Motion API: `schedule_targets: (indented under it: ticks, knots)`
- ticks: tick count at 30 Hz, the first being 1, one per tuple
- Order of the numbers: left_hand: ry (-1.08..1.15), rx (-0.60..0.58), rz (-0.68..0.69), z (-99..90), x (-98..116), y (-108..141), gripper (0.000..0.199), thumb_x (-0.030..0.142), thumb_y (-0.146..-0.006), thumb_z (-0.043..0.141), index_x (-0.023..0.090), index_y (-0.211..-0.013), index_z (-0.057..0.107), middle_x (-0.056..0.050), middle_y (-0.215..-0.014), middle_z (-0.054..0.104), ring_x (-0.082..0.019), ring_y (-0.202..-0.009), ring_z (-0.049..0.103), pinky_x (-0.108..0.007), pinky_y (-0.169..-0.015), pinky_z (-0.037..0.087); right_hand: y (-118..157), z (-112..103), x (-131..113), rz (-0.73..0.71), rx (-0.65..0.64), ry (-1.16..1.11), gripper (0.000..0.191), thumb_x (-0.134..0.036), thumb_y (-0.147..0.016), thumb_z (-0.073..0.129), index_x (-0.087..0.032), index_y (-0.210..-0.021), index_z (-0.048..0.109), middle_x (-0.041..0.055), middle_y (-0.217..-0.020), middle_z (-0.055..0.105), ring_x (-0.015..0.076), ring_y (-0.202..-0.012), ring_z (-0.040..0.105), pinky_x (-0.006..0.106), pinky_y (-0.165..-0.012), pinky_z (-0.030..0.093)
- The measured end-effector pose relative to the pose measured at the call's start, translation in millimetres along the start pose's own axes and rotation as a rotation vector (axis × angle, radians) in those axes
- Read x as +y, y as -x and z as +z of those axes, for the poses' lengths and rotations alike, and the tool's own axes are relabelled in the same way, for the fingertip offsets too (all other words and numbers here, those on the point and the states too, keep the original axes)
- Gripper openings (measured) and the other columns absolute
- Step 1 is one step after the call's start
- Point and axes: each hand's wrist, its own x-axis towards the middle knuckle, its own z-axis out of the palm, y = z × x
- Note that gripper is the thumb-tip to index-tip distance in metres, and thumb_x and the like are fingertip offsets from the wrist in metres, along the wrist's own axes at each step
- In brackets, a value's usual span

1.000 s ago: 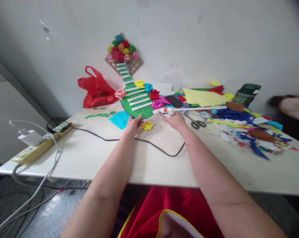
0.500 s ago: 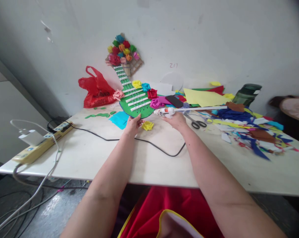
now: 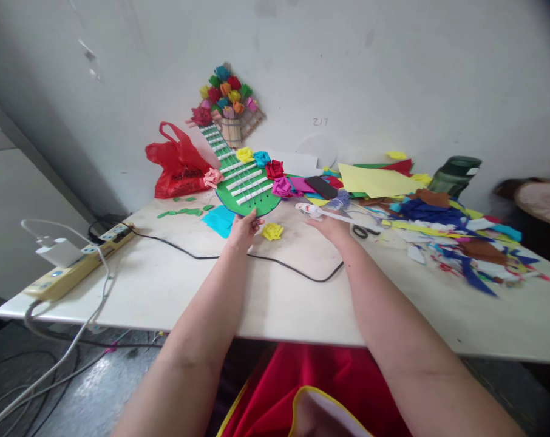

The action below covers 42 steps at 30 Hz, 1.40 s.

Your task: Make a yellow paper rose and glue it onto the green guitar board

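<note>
My left hand [image 3: 246, 229] grips the lower edge of a green paper guitar [image 3: 255, 208] with white strips, strings and paper flowers along its sides. The guitar leans back toward the wall. My right hand [image 3: 327, 227] is closed round a white glue gun [image 3: 312, 210], with a white stick reaching out to the right. The gun is a little right of the guitar, apart from it. A yellow paper flower [image 3: 272, 231] lies on the table between my hands. Beside my left hand is a blue paper sheet [image 3: 219, 221].
Scissors [image 3: 365, 232] lie by my right wrist. Paper scraps [image 3: 478, 249] and a green bottle [image 3: 454, 175] are at the right. A red bag [image 3: 179, 164], green paper leaves [image 3: 184, 211] and a power strip [image 3: 81, 267] are at the left. A black cable [image 3: 288, 269] crosses the table.
The glue gun in my right hand has moved a little right, away from the guitar, and its stick has tilted down. The guitar has shifted slightly left in my left hand.
</note>
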Motion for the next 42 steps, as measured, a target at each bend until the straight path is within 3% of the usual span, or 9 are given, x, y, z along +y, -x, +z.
schedule_targets:
  ticks: [10, 20, 23, 26, 30, 37, 42]
  knots:
    - [0.015, -0.019, 0.012, 0.4, 1, 1, 0.049, 0.015, -0.066, 0.074, 0.022, -0.107, 0.047, 0.006, -0.066, 0.058, -0.008, -0.047, 0.061, -0.014, -0.038, 0.032, -2, 11, 7, -0.015, -0.186, 0.216, 0.035, -0.038, -0.084, 0.045, -0.023, -0.111, 0.061, 0.0105, -0.112, 0.066, 0.0252, -0.101, 0.062, 0.034, -0.079, 0.046]
    - [0.016, 0.001, 0.02, 0.4, 1, 0, 0.043, 0.014, -0.067, 0.072, 0.02, -0.102, 0.049, 0.006, -0.066, 0.058, -0.009, -0.047, 0.061, -0.015, -0.038, 0.031, -1, 10, -4, -0.021, -0.252, 0.27, 0.044, -0.038, -0.084, 0.039, -0.018, -0.117, 0.06, 0.0163, -0.118, 0.058, 0.0288, -0.104, 0.058, 0.039, -0.088, 0.041]
    - [0.023, 0.005, 0.022, -0.3, 1, -1, 0.041, 0.013, -0.068, 0.072, 0.02, -0.101, 0.049, 0.006, -0.066, 0.058, -0.009, -0.047, 0.061, -0.015, -0.038, 0.031, 2, 5, -8, -0.009, -0.19, 0.291, 0.044, -0.036, -0.084, 0.039, -0.019, -0.117, 0.062, 0.0169, -0.121, 0.056, 0.0312, -0.108, 0.054, 0.042, -0.089, 0.038]
    - [0.029, 0.009, 0.026, 0.5, 1, 0, 0.038, 0.012, -0.068, 0.071, 0.02, -0.097, 0.048, 0.006, -0.066, 0.058, -0.009, -0.047, 0.061, -0.015, -0.038, 0.03, 4, 2, -16, -0.034, -0.04, 0.301, 0.043, -0.039, -0.085, 0.04, -0.018, -0.112, 0.066, 0.0171, -0.12, 0.057, 0.0327, -0.11, 0.05, 0.044, -0.091, 0.034]
    - [0.033, 0.037, 0.02, 2.5, 4, 2, 0.03, 0.011, -0.071, 0.068, 0.018, -0.092, 0.048, 0.006, -0.063, 0.057, -0.009, -0.046, 0.06, -0.015, -0.038, 0.03, 6, 9, -32, -0.17, 0.032, 0.257, 0.043, -0.041, -0.088, 0.039, -0.018, -0.111, 0.067, 0.014, -0.117, 0.061, 0.0302, -0.111, 0.048, 0.043, -0.093, 0.031]
    - [0.062, 0.051, 0.025, 1.0, 5, 0, 0.032, 0.011, -0.07, 0.068, 0.019, -0.094, 0.048, 0.006, -0.061, 0.057, -0.009, -0.046, 0.06, -0.014, -0.037, 0.03, -7, 30, -55, -0.274, -0.111, 0.15, 0.044, -0.042, -0.088, 0.04, -0.02, -0.119, 0.063, 0.0101, -0.124, 0.061, 0.0286, -0.115, 0.048, 0.045, -0.097, 0.03]
    - [0.067, 0.063, 0.03, 1.6, 6, 1, 0.027, 0.009, -0.073, 0.065, 0.018, -0.092, 0.048, 0.006, -0.06, 0.057, -0.009, -0.044, 0.059, -0.014, -0.037, 0.03, -25, 33, -69, -0.329, -0.266, 0.109, 0.044, -0.037, -0.085, 0.043, -0.023, -0.123, 0.059, 0.0065, -0.121, 0.064, 0.0294, -0.114, 0.052, 0.045, -0.097, 0.034]
